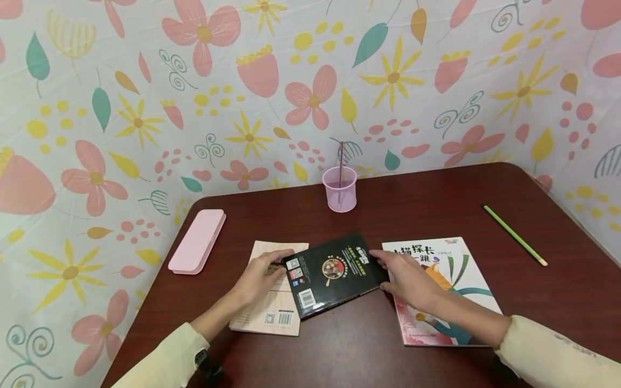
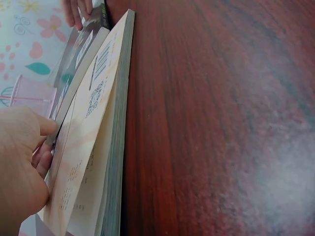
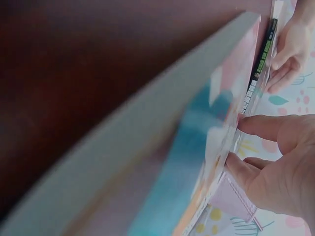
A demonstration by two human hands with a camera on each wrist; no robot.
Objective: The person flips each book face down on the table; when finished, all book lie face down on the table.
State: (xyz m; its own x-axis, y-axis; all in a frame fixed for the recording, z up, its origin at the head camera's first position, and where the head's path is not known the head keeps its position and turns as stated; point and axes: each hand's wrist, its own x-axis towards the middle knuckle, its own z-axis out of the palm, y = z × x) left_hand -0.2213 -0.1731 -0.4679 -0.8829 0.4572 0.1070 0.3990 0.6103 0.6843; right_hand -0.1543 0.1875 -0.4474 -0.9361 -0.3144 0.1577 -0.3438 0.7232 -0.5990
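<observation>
A black book [image 1: 322, 293] lies back cover up, tilted, between both hands. It overlaps the right side of a cream-coloured book [image 1: 264, 315]. My left hand [image 1: 259, 276] pinches its left edge with the thumb on the cover, above the cream book, whose pages fan slightly in the left wrist view. At the opposite edge, the thumb and fingers of my right hand [image 1: 417, 280] grip the black book. Beneath that hand is a white picture book [image 1: 477, 275] with an orange cat on its cover. The black book's spine [image 3: 261, 56] shows in the right wrist view.
Behind the books stands a pink mesh cup [image 1: 339, 196] with a thin stick in it. A pink pencil case [image 1: 198, 242] lies at the left edge of the dark wooden table [image 1: 417, 207]. On the right is a green pencil [image 1: 514, 234]. A floral cloth [image 1: 310, 54] hangs behind.
</observation>
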